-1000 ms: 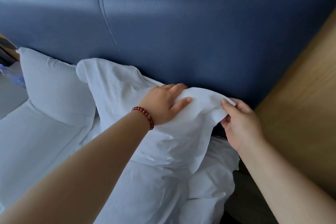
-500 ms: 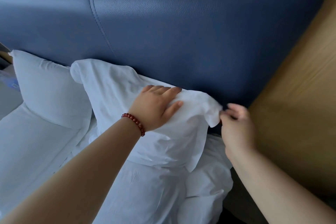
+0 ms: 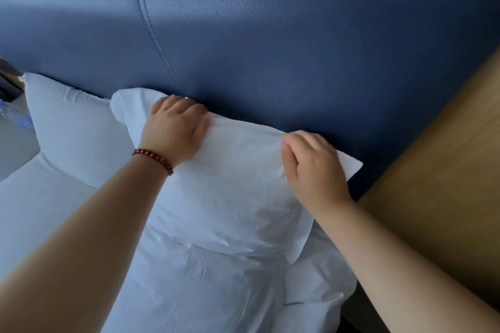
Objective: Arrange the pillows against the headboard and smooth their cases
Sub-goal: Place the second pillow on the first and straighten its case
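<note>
Head view: left hand (image 3: pixel 176 130) grips pillow (image 3: pixel 230 197) top edge against headboard (image 3: pixel 270 35); right hand (image 3: pixel 313 167) grips it near right corner.

**Inspector:** Lighting?

**Me:** Soft, even daylight, moderately bright. A broad pale sheen lies across the upper left of the headboard (image 3: pixel 270 35), with no hard glare. The pillow (image 3: pixel 230 197) reads white with a cool blue cast, and its creases are legible.

**Inspector:** Shadows?

**Me:** Soft-edged only. There is a faint one on the case beside my left hand (image 3: pixel 176 130), and the frame darkens at the lower right corner.

**Inspector:** Sharpness?

**Me:** Fair. My left hand and right hand (image 3: pixel 313 167) are slightly smeared, worst at the fingertips. The bracelet (image 3: pixel 153 155) beads are soft, and the left margin is indistinct.

**Inspector:** Distortion?

**Me:** Wide-angle bowing. The headboard's top edge curves, and the wood panel (image 3: pixel 446 157) slants steeply.
</note>
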### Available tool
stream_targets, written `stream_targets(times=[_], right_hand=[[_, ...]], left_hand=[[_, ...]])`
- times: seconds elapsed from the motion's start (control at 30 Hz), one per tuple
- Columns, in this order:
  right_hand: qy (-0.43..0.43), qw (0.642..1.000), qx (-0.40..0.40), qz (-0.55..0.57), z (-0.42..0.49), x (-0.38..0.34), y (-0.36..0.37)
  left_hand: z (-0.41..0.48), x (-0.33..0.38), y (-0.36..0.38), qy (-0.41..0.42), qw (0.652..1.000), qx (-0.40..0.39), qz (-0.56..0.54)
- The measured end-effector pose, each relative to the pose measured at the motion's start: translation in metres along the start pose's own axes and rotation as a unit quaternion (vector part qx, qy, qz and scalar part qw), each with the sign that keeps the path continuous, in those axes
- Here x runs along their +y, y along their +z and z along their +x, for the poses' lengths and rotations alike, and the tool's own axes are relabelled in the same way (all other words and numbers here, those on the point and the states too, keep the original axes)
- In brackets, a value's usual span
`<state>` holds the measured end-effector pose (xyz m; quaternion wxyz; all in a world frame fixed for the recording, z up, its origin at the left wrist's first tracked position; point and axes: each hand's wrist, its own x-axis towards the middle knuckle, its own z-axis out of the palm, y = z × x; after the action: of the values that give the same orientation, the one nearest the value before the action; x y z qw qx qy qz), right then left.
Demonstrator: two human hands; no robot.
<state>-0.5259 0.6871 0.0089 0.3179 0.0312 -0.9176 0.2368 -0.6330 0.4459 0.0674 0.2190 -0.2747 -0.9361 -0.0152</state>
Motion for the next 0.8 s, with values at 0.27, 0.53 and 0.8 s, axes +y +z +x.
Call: stream_targets(times=[0.27,0.53,0.8], right_hand=[[-0.137,0.982,-0.02,-0.127,-0.005,-0.01,0.016],[-0.182,0.979,-0.038,-0.081,-0.068,-0.04,0.025],[-0.19,0.967,-0.079,-0.15,-0.108,-0.057,0.074]], left_hand=[[-0.036,0.001,0.03,0.019,0.999,-0.037,-0.014],[-0.123,0.052,0.062,-0.341,0.912,0.044,-0.223],[-0.176,0.047,0.08,-0.432,0.861,-0.007,-0.27]])
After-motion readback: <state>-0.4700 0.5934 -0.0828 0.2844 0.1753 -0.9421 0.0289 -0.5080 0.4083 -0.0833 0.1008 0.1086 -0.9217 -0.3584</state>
